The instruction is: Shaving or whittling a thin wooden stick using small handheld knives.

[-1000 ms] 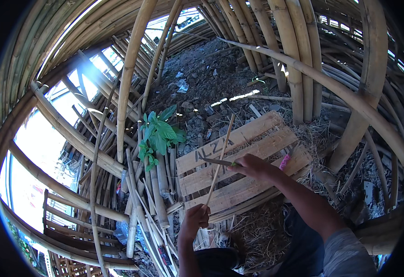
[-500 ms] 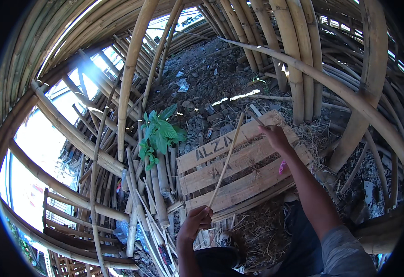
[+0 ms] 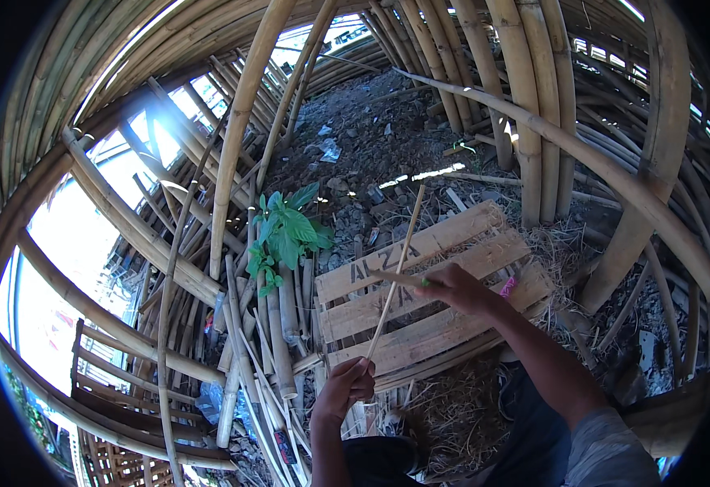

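Dark block letters (image 3: 390, 258) are borne by the slats of a wooden crate (image 3: 452, 325), set in two rows: the upper row, on the far slat, is clearly formed, while the lower one is partly crossed by a stick (image 3: 384, 308). A small pink mark (image 3: 507, 287) is seen near the crate's right side; whether it is writing cannot be told.

The stick is gripped at its near end by the closed left hand (image 3: 347, 390) and is held aslant above the crate, its far end tilted to the right. A knife (image 3: 408, 280) is gripped by the handle in the closed right hand (image 3: 456, 288), its blade pointed left and laid across the line of the stick; whether the two are touching cannot be made out. A bit of green is shown at the handle.

The crate is flanked on the left by a leafy plant (image 3: 288, 231) and bamboo poles (image 3: 284, 341), and straw (image 3: 464, 422) is strewn below it.
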Motion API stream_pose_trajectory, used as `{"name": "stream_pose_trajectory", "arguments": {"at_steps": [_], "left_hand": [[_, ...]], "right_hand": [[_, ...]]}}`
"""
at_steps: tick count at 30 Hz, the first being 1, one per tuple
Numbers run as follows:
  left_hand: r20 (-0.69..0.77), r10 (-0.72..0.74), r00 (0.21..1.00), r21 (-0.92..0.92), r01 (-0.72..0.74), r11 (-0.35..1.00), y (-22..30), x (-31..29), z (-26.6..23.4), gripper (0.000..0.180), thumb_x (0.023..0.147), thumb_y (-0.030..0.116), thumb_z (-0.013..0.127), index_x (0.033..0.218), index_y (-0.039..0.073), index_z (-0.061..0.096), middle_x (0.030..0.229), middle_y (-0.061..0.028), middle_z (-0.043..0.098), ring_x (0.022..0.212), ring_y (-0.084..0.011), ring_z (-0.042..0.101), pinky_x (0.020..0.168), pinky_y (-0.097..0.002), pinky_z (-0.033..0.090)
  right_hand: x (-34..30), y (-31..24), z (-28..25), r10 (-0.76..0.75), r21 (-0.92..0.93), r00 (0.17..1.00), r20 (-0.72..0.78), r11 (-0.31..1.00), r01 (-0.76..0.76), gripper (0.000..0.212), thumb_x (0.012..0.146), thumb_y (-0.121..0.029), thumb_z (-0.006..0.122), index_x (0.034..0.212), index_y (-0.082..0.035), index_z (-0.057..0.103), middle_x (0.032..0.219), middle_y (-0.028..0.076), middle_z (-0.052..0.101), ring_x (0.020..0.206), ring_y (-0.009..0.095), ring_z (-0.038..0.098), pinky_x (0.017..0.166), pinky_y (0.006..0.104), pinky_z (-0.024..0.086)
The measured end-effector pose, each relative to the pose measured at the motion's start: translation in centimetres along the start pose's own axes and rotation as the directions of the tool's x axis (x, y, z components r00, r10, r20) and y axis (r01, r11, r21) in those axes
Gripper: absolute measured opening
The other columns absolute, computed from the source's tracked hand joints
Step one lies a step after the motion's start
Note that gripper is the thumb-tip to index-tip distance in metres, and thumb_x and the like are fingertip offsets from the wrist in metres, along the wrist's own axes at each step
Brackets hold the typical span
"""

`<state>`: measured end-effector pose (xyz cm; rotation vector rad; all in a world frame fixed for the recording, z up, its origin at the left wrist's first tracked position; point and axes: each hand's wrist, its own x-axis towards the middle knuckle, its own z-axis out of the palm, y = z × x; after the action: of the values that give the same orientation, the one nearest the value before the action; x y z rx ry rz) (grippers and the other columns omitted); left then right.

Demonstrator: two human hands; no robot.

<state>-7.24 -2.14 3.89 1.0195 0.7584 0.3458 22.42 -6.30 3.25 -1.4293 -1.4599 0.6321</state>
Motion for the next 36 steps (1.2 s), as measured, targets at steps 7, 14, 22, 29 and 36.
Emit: {"name": "stream_pose_trajectory", "arguments": {"at_steps": [7,14,22,29,36], "left_hand": [[0.070,-0.022,0.997,-0.100,0.029,0.995,0.2,-0.4,0.1,0.026,0.097,0.023,0.043,0.083,0.003,0.050,0.052,0.0067,0.027,0.044,-0.0047,0.023,0.044,-0.0222,0.021],[0.049,-0.029,0.998,-0.085,0.033,0.996,-0.1,-0.1,0.3,0.027,0.097,0.024,0.042,0.083,0.003,0.050,0.052,0.0063,0.026,0.043,-0.0053,0.023,0.044,-0.0224,0.021],[0.062,-0.014,0.998,-0.063,0.018,0.998,-0.3,0.2,0.3,0.028,0.097,0.025,0.043,0.082,0.003,0.050,0.053,0.0068,0.027,0.043,-0.0049,0.024,0.044,-0.0223,0.021],[-0.001,-0.001,1.000,-0.135,0.001,0.991,-0.1,0.4,-0.5,0.028,0.098,0.025,0.042,0.082,0.004,0.050,0.052,0.0068,0.027,0.043,-0.0048,0.025,0.043,-0.0220,0.022],[0.066,-0.021,0.998,-0.108,0.028,0.994,-0.9,0.6,0.2,0.026,0.098,0.024,0.042,0.084,0.004,0.051,0.056,0.0076,0.026,0.045,-0.0043,0.024,0.045,-0.0216,0.022]], "right_hand": [[1.0,1.4,-0.3,0.102,0.032,0.991,-0.087,0.995,-0.100,0.051,0.086,-0.049,0.055,0.069,-0.001,0.060,0.049,0.006,0.047,0.044,0.014,0.044,0.047,0.0336,0.034],[-0.5,0.9,3.1,0.035,-0.051,0.981,0.192,0.998,-0.026,0.048,0.086,-0.047,0.055,0.069,-0.003,0.059,0.049,0.003,0.044,0.045,0.012,0.039,0.046,0.0327,0.030],[2.3,4.0,-0.7,0.112,0.042,0.983,-0.146,0.993,-0.107,0.051,0.089,-0.045,0.051,0.071,0.002,0.061,0.052,0.004,0.048,0.049,0.013,0.046,0.049,0.0340,0.036],[-1.1,0.9,8.0,-0.314,-0.165,0.917,0.247,0.919,0.359,0.052,0.086,-0.049,0.053,0.074,0.000,0.061,0.048,0.009,0.049,0.045,0.019,0.052,0.048,0.0371,0.041],[1.8,5.4,2.0,0.198,-0.008,0.979,-0.037,0.980,-0.199,0.055,0.088,-0.050,0.049,0.071,0.001,0.060,0.051,0.012,0.051,0.049,0.020,0.055,0.052,0.0392,0.041]]}}
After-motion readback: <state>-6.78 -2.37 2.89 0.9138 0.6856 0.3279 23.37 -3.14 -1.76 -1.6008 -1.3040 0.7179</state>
